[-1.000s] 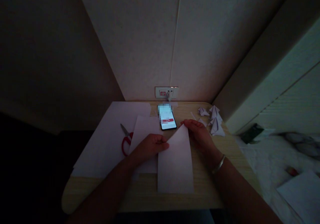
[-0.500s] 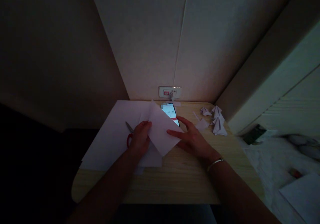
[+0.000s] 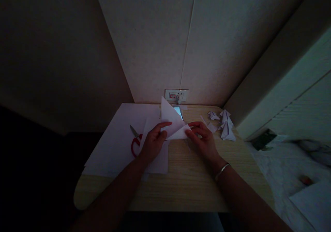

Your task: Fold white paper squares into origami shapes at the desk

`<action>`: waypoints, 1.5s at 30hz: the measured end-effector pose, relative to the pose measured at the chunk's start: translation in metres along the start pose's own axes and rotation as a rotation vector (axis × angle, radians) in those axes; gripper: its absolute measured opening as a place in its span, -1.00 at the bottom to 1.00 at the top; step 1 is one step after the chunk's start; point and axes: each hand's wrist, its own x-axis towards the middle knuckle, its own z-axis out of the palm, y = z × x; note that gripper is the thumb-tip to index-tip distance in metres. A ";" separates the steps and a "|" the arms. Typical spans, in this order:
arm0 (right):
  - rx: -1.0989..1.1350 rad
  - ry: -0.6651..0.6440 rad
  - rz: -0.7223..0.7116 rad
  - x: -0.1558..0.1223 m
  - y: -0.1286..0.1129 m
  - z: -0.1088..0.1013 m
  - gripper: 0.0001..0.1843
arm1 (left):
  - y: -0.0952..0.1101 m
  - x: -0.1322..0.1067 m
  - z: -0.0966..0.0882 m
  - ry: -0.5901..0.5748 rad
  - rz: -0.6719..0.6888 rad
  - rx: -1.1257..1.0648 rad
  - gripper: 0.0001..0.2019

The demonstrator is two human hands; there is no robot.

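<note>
A white sheet of paper (image 3: 172,116) is held up between my hands, its lower right part bent over into a flap. My left hand (image 3: 154,140) grips its lower left side, thumb and forefinger pressed on the paper. At the right corner, my right hand (image 3: 203,138) pinches the flap between thumb and fingers. Scissors (image 3: 136,141) with red handles lie just left of my left hand, on white paper sheets (image 3: 113,142). Behind the held paper, a lit phone (image 3: 178,111) is mostly covered.
Folded paper pieces (image 3: 227,126) stand at the right of the wooden table (image 3: 181,190), near paper scraps (image 3: 212,127). A wall socket (image 3: 176,95) with a plug sits behind the table. Right of the table, more paper (image 3: 314,202) lies on a pale surface.
The paper has turned more upright, and its right corner is now bent over. My right hand has closed from spread fingers to a pinch. My left hand has shifted right, uncovering more of the scissors.
</note>
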 end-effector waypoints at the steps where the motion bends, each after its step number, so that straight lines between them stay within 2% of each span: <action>1: 0.009 0.016 0.013 0.000 0.000 0.000 -0.81 | 0.000 0.000 0.000 -0.028 0.002 0.047 -0.71; 7: 0.072 0.060 0.103 0.001 -0.001 0.000 -0.78 | -0.004 -0.003 0.000 -0.145 -0.036 0.084 -0.64; 12: 0.124 0.065 0.180 0.003 -0.002 -0.001 -0.74 | -0.006 -0.005 0.002 -0.100 0.009 0.203 -0.78; 15: 0.199 0.028 0.239 0.003 -0.002 0.000 -0.75 | -0.001 -0.005 0.004 -0.053 -0.032 0.157 -0.80; 18: 0.325 0.006 0.330 0.003 -0.005 0.002 -0.75 | 0.002 -0.004 0.007 -0.054 -0.096 0.047 -0.78; 22: 0.357 0.007 0.436 0.002 -0.008 0.003 -0.75 | 0.000 -0.004 0.009 -0.119 -0.122 -0.037 -0.60; 25: 0.353 0.020 0.444 0.001 -0.007 0.004 -0.73 | -0.003 -0.004 0.008 -0.158 -0.117 -0.009 -0.51; 29: 0.361 0.037 0.438 0.001 -0.006 0.004 -0.73 | -0.004 -0.005 0.006 -0.126 -0.113 0.033 -0.50; 40: 0.376 0.072 0.427 0.002 -0.008 0.006 -0.74 | -0.006 -0.004 0.007 -0.078 -0.062 0.072 -0.62; 43: 0.424 0.042 0.441 0.004 -0.009 0.006 -0.75 | -0.007 -0.002 0.005 -0.041 -0.032 0.090 -0.66; 45: 0.477 -0.010 0.484 0.005 -0.010 0.004 -0.66 | -0.008 -0.001 0.004 -0.034 -0.013 0.102 -0.68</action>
